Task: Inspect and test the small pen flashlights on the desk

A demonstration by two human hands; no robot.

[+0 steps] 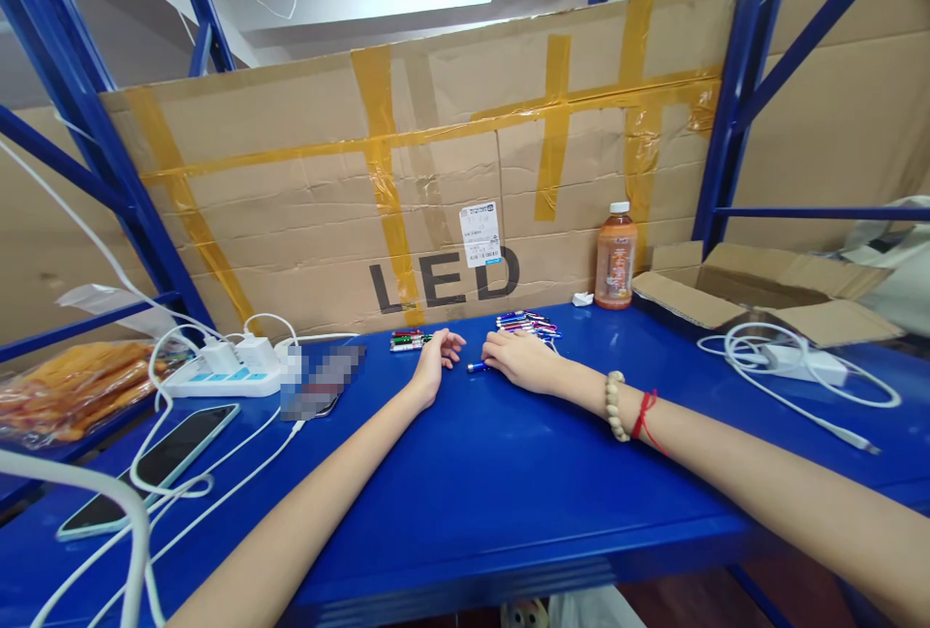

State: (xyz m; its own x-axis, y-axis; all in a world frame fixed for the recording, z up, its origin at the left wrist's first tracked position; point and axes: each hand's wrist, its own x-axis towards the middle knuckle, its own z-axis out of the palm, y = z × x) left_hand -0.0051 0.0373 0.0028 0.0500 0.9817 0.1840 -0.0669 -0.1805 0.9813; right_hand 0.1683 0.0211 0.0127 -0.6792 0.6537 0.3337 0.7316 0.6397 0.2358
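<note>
My right hand [521, 359] lies palm down on the blue shelf top, its fingers closed over a short blue pen-like stick with silver parts [478, 367]. One end of the stick points left out of the fingers; the rest is hidden. Just behind this hand is a pile of similar blue, red and silver sticks [529, 322]. My left hand [439, 362] rests on its side, fingers loosely curled and apart, holding nothing I can see. Beside its fingers, to the left, lies a smaller group of red, green and silver sticks [408, 341], partly covered by the hand.
On the left are a white power strip [225, 381], a phone [152, 468] and loose white cables [254, 468]. A juice bottle [615, 260] stands at the back right, near an open cardboard box [770, 289] and a coiled charger cable [799, 361]. Taped cardboard [305, 221] closes the back.
</note>
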